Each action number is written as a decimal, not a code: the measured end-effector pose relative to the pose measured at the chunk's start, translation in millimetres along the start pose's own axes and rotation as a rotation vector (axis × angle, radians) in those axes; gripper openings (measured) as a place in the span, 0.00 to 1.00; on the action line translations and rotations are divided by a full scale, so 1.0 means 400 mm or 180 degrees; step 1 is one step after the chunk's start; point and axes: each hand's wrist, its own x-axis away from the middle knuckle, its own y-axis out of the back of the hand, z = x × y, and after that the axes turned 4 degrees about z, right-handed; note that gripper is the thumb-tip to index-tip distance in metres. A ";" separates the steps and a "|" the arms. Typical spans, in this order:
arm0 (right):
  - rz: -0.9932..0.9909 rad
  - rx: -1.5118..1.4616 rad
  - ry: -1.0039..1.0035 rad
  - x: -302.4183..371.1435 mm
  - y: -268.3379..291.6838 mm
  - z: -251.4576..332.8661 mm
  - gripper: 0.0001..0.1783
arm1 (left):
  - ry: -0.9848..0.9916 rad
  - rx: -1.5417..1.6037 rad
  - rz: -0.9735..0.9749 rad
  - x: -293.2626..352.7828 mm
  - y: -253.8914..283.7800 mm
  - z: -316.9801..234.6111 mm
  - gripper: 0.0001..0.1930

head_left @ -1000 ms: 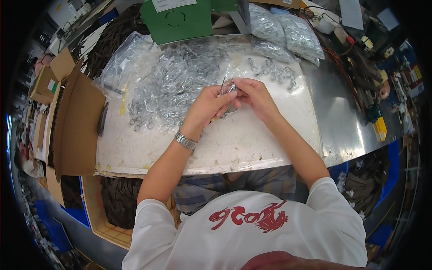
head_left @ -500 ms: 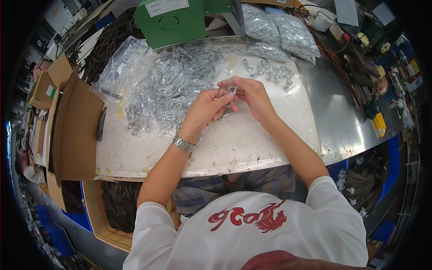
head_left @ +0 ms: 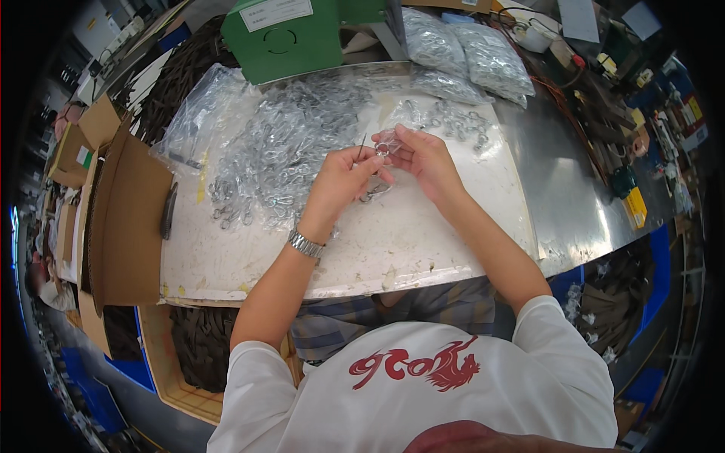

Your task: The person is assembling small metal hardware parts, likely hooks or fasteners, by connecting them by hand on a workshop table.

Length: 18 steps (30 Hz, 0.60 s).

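Observation:
Both hands meet above the white tabletop (head_left: 423,234). My left hand (head_left: 340,181) is closed, with a thin dark pointed tool (head_left: 363,143) sticking up from its fingers. At its fingertips is a small shiny metal ring (head_left: 382,150), part of a metal fitting. My right hand (head_left: 429,162) is closed on a crumpled clear plastic bag (head_left: 389,138) around that ring. Under my left fingers another metal piece (head_left: 372,195) shows; I cannot tell whether it is held. Left of the hands lies a big heap of metal hooks in clear bags (head_left: 291,143).
Loose metal hooks (head_left: 457,121) lie right of the hands, below several full clear bags (head_left: 495,60). A green machine (head_left: 291,45) stands at the back. An open cardboard box (head_left: 132,219) borders the left side, with a black-handled tool (head_left: 169,211) beside it.
My hands have drawn slightly apart. The thin tool now points up clear of my left fingers, and more of the plastic bag shows at my right fingertips.

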 end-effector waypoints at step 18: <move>-0.0205 0.0183 -0.0082 0.004 -0.006 0.002 0.21 | -0.0373 -0.0133 -0.0840 0.009 0.006 -0.017 0.10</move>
